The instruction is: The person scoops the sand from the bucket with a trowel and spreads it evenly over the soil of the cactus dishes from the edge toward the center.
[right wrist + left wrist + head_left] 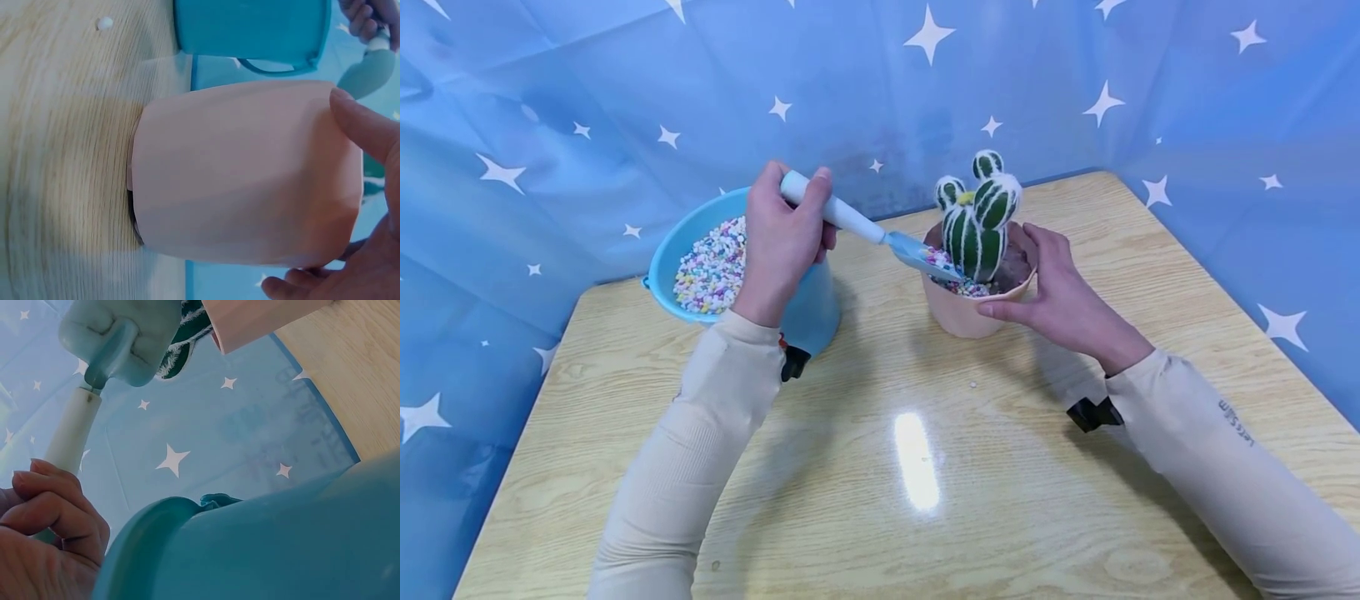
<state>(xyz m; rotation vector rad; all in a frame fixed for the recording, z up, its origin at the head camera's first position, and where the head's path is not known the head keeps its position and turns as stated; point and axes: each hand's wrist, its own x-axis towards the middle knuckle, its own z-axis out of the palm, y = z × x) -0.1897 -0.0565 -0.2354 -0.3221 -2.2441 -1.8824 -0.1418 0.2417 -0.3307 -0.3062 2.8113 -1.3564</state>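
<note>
Peach-pink, round, smooth-walled flowerpot (958,315) stood upright toward the far side of a pale wood-grain table (1022,500), with a green, white-striped cactus (977,237) in it. Your right hand (1063,292) curled round the pot's right side, thumb at the near rim, fingers behind. Your left hand (786,237) was closed round the handle of a small shovel (872,230) with a white grip and light-blue blade. That blade reached over the pot's left rim, bearing small multicoloured beads (938,259); more lay in the pot below it, while a brownish surface showed right of the cactus. To the left stood a sky-blue, round bucket (816,308) holding many similar beads. You seemed to be tipping a scoop in beside the cactus. The next move likely called for tilting the blade gently, your right hand bracing the pot.
</note>
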